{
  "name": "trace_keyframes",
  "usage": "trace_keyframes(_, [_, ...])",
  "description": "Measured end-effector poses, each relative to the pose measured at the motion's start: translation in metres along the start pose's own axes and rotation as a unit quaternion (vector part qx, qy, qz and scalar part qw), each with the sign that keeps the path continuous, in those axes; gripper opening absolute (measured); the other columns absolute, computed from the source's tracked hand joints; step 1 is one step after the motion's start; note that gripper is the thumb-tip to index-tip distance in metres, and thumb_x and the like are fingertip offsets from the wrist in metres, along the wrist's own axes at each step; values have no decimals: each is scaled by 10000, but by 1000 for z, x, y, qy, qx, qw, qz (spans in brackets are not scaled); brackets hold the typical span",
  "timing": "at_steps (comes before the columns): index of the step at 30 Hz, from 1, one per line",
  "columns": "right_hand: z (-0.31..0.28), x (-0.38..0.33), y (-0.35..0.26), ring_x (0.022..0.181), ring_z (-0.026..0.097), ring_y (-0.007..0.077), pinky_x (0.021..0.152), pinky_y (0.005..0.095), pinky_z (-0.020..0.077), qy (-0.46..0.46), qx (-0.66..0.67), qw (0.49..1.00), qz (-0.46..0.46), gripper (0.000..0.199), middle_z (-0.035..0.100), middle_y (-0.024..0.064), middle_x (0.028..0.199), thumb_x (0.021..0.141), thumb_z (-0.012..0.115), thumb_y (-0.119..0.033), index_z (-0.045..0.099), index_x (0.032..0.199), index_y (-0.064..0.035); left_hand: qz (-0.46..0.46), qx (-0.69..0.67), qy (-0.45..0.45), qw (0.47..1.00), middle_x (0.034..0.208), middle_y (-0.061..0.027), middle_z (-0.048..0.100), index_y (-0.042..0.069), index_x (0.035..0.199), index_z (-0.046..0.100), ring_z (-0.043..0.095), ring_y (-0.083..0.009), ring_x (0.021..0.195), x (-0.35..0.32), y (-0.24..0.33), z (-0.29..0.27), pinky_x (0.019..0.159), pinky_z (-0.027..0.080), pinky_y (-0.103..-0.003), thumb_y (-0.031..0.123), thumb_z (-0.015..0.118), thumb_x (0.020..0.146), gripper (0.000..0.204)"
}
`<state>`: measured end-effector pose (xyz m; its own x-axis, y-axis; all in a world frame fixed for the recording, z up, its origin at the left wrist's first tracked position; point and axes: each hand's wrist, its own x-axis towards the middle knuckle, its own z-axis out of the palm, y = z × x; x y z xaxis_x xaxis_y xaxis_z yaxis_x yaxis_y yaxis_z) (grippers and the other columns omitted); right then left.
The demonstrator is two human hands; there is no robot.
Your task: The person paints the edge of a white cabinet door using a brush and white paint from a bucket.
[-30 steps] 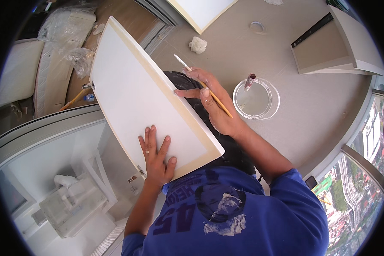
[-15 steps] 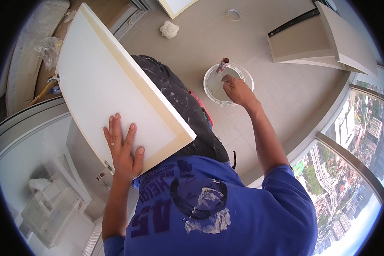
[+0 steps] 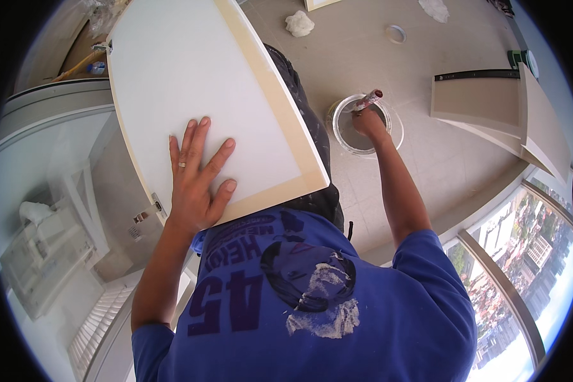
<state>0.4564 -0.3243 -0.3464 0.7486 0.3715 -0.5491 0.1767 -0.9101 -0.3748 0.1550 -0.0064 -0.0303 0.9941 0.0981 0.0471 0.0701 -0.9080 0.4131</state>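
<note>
The left hand (image 3: pixel 200 178) lies palm down, fingers spread and grasping nothing, on the near end of a flat white panel with beige borders (image 3: pixel 204 83), which rests across the lap. To the right, the right hand (image 3: pixel 367 122) reaches into a round translucent bucket (image 3: pixel 335 129) on the floor (image 3: pixel 420 172); its fingers are hidden, so I cannot tell its grip. A red-ended, white-smeared cylindrical handle (image 3: pixel 368 100) leans beside it.

Worn blue short-sleeved cotton-like T-shirt (image 3: pixel 401 312) and black fabric trousers (image 3: pixel 325 202).
The shirt's front carries dark block lettering (image 3: pixel 229 296) and a dark round printed picture (image 3: pixel 275 270), overlaid with crusty off-white smears (image 3: pixel 334 319); a thin, pale, shiny ring (image 3: pixel 182 164) circles a finger of the left hand (image 3: pixel 198 184).
</note>
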Motion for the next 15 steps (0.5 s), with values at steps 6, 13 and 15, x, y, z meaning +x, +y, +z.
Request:
trace_keyframes(6, [-13, -10, -4, 1175, 710, 466, 1037, 556, 551, -61, -35, 996, -60, 360, 745, 274, 1249, 1027, 546, -277, 780, 1198, -64, 0, -2, -3, 1000, 1738, -269, 358, 141, 1505, 683, 289, -478, 1629, 2, -1, 1, 1297, 47, -696, 404, 608, 1044, 536])
trace_keyframes(13, [-17, -18, -7, 1188, 706, 457, 1040, 548, 544, -31, -10, 999, -19, 397, 745, 252, 1262, 1053, 523, -353, 777, 1203, -88, -3, 1, -1, 1000, 1747, -256, 351, 159, 1518, 674, 278, -467, 1636, 0, -2, 1, 1297, 39, -695, 398, 610, 1044, 535])
trace_keyframes(15, [9, -4, 5, 1181, 707, 462, 1042, 546, 541, -40, -37, 999, -2, 411, 748, 256, 1249, 1060, 514, -360, 772, 1201, -73, 0, -12, -5, 1000, 1748, -255, 349, 165, 1520, 673, 276, -464, 1637, 2, -2, 0, 1299, 41, -693, 398, 613, 1043, 534])
